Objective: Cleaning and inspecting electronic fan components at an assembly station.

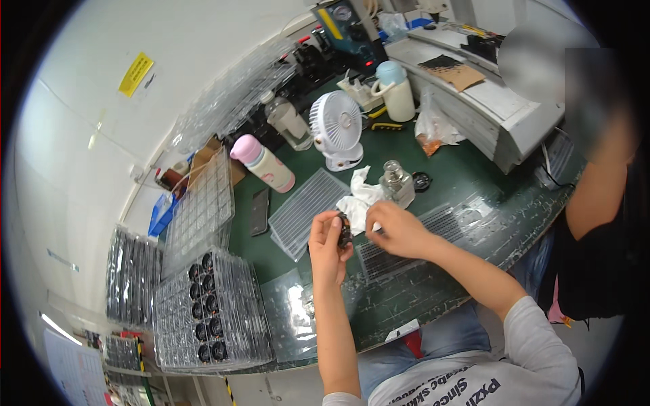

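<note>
My left hand (330,247) is closed around a small black round part (344,230) with orange-brown showing on it, held up above the green table. Just to its right, my right hand (395,229) is curled with its fingertips pinched together; whatever they hold, if anything, is too small to make out. Behind the hands lies crumpled white tissue (362,194), beside a clear glass bottle (397,184). Another black round piece (421,181) rests right of that bottle. Under my right hand, a dark grid-like sheet (386,262) lies on the table.
At left, stacked clear trays (177,318) hold several black round parts (210,304). Farther back stand a white fan (336,128), a pink-capped bottle (267,166) and a jug (394,95). A phone (260,211) lies near a pale grid sheet (308,210). Another person's arm (599,189) is at right.
</note>
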The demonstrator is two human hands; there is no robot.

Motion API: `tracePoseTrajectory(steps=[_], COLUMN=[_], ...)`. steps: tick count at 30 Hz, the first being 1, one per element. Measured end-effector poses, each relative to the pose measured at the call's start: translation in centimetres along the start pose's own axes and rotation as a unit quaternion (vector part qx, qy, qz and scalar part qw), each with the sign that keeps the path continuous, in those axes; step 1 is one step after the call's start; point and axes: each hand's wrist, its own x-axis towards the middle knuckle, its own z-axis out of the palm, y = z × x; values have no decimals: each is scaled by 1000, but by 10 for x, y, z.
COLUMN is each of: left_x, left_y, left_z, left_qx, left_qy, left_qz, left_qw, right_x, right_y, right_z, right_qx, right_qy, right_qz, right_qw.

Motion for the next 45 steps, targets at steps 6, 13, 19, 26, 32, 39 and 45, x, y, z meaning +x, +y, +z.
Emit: tracePoseTrajectory(steps=[6,13,19,26,32,39,45], left_x=[-1,-1,0,0,0,2,2], left_y=[-6,-8,-7,-6,-6,-10,-11], left_z=[-30,-30,-29,-31,-30,-31,-32], left_qx=[-45,-22,-23,-13,-11,-33,-33], left_qy=[3,-32,-40,-47,-39,-39,-41], left_qz=[-91,-142,-171,-190,-197,-204,-205], left_qw=[995,989,984,981,980,978,977], right_x=[12,13,10,8,8,6,6], right_y=[-25,-27,-32,-32,-32,-31,-30], right_z=[-12,-10,-15,-12,-11,-8,-5], right_qx=[418,491,441,435,448,431,434], right_qy=[-22,-72,-81,-75,-69,-59,-46], right_qz=[135,155,179,191,219,196,206], right_qw=[898,854,876,877,864,879,876])
